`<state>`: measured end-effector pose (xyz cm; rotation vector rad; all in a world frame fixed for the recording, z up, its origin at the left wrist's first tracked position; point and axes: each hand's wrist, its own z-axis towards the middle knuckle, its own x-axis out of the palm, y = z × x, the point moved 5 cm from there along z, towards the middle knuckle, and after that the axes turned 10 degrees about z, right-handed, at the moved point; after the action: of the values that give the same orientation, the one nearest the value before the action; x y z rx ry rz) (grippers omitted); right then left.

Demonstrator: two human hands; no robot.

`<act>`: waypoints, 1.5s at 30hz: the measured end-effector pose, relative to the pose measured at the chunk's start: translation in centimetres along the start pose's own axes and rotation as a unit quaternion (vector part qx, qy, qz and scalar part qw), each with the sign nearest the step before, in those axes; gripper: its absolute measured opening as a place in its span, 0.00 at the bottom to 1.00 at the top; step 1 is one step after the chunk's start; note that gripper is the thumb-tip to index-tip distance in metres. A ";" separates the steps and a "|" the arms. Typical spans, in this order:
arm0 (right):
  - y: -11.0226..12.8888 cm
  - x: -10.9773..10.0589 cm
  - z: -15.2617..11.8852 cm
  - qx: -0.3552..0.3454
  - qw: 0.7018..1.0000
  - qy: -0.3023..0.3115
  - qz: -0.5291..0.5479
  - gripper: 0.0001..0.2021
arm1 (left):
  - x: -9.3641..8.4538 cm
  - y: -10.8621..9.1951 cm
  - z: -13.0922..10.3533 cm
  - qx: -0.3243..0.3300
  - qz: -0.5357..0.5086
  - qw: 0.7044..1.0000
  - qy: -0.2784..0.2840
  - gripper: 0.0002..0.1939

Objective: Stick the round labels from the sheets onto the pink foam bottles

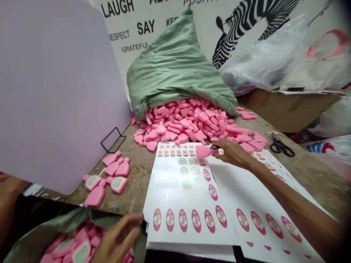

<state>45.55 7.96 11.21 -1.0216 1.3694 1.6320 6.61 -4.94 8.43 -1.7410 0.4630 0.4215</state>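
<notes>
My right hand (230, 151) grips a small pink bottle-shaped piece (203, 151) above the upper part of a sticker sheet (170, 190). A thin dark tool (215, 147) shows at its fingertips; its kind is unclear. Green-and-white labels and oval pink stickers are on the sheet. At the lower left, my left hand (117, 237) holds nothing visible, with its fingers apart. It is over the near edge of an open green sack (35, 233) containing pink pieces, some labelled. Several pink pieces (94, 194) lie on the table left of the sheet, two with labels.
A large green sack (175, 69) spills a heap of pink pieces (189, 122) at the back. Black scissors (282, 146) and a second sticker sheet (236, 186) lie right. A pale panel (63, 91) stands left, near a black wire stand (113, 140). Someone's arm (11, 197) shows at left.
</notes>
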 end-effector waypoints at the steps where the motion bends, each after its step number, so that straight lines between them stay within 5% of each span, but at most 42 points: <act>1: 2.6 0.2 -1.6 -0.072 0.995 0.051 0.039 0.12 | 1.3 -0.7 0.9 0.005 -0.012 0.999 0.041 0.15; 5: 11.1 0.9 -8.2 -0.175 0.945 0.220 0.166 0.09 | 8.0 -4.5 2.6 0.061 -0.103 0.950 0.288 0.31; 7: 12.7 1.1 -10.0 -0.171 0.934 0.234 0.207 0.09 | 10.8 -5.6 1.6 0.055 -0.163 0.892 0.419 0.25; 9: 12.2 1.6 -10.4 -0.142 0.928 0.228 0.260 0.10 | 12.2 -5.7 0.5 0.022 -0.227 0.856 0.465 0.20; 11: 10.4 2.7 -9.7 -0.085 0.926 0.193 0.315 0.12 | 12.4 -5.1 0.5 -0.014 -0.283 0.866 0.412 0.19; 15: 6.5 5.8 -7.8 0.036 0.951 0.003 0.308 0.15 | 11.7 -3.9 2.7 -0.036 -0.297 0.924 0.236 0.19; 19: 6.7 8.7 -7.1 0.019 0.978 -0.114 0.176 0.11 | 12.4 -4.0 5.2 -0.004 -0.298 0.942 0.153 0.22; 26: 7.8 9.8 -7.0 -0.046 0.989 -0.140 0.014 0.11 | 13.8 -3.6 6.0 0.014 -0.276 0.952 0.132 0.24; 34: 7.3 9.9 -6.6 -0.039 0.988 -0.114 0.099 0.08 | 13.7 -3.8 6.1 0.026 -0.250 0.959 0.132 0.22; 41: 7.7 9.8 -7.1 -0.072 0.979 -0.161 0.102 0.09 | 13.8 -3.7 6.1 0.014 -0.264 0.954 0.140 0.23; 45: 7.4 9.1 -7.3 -0.031 0.959 -0.185 0.212 0.10 | 13.7 -3.6 6.2 0.001 -0.279 0.948 0.150 0.24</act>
<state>35.94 0.20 4.87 -0.4307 1.3405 2.0654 19.96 0.71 3.12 -1.8495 0.1624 -0.2517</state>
